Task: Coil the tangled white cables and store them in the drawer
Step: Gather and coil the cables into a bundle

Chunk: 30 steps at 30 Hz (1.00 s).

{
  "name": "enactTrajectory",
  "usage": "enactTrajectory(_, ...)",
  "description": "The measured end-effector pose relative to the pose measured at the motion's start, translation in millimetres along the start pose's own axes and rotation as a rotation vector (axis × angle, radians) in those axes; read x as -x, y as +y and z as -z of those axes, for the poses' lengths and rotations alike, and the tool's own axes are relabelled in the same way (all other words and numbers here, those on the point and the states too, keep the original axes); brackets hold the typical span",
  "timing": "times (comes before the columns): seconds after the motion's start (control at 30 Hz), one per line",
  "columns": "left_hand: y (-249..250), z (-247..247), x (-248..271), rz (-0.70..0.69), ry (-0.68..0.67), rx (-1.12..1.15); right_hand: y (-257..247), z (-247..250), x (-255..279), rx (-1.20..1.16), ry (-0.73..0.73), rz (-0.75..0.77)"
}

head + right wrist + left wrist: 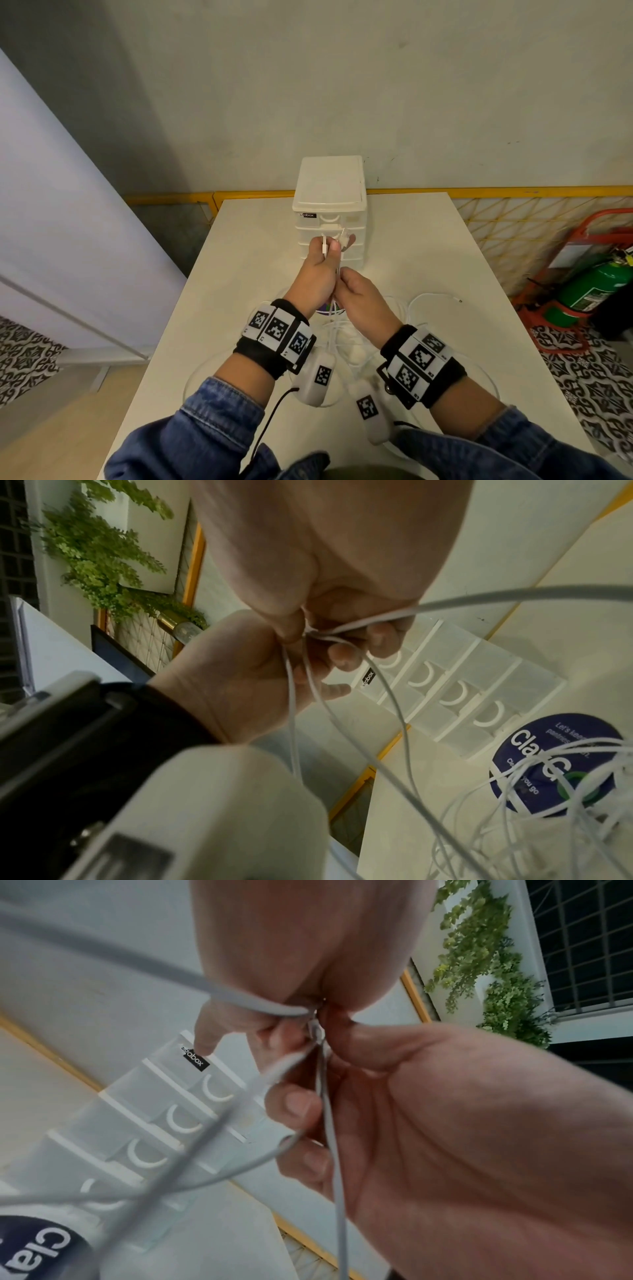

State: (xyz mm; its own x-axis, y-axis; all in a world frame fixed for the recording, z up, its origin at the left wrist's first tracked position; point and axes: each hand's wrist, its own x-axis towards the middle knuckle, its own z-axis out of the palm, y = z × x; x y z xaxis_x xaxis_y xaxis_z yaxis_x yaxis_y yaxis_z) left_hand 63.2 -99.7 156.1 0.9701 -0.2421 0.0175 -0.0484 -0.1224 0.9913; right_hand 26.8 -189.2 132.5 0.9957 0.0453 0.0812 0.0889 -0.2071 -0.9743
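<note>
Table (411,246) lies beneath both hands. Drawer unit (330,192) stands just beyond them, drawers closed. White cables (346,329) are piled below the wrists. One strand is pinched by left hand (317,277) and right hand (363,301), fingers curled, raised.

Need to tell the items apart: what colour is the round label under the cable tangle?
Dark blue with white lettering, the round label shows best in the right wrist view.
</note>
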Motion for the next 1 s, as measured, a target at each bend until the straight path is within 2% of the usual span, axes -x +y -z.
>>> enactTrajectory(0.17,-2.5,4.0,-0.1,0.091,-0.076,0.121,2.6,2.6,0.7,0.059,-0.036,-0.014)
enactTrajectory(0.37,-5.3,5.7,1.0,0.094,-0.079,0.182,6.5,1.0,-1.9,0.096,-0.093,-0.044)
enactTrajectory(0.5,-5.9,9.5,1.8,0.12,-0.175,0.031,9.6,0.6,-3.3,0.108,-0.035,0.003)
enactTrajectory(0.57,-7.9,10.1,0.5,0.146,-0.155,0.039,10.1,-0.6,-4.3,0.081,-0.024,0.0)
enactTrajectory(0.67,-7.9,10.5,-2.9,0.136,-0.016,0.127,7.0,0.0,-6.1,0.034,-0.014,-0.01)
enactTrajectory(0.77,-2.9,22.5,-7.1,-0.005,0.101,-0.037,10.8,6.9,-8.7,0.13,-0.035,-0.012)
enactTrajectory(0.87,0.7,35.8,-15.0,-0.061,-0.008,-0.248,15.6,11.5,-8.7,0.12,-0.07,-0.027)
enactTrajectory(1.0,1.0,38.7,-21.3,-0.022,-0.089,-0.276,19.3,8.1,-9.5,0.068,-0.155,-0.025)
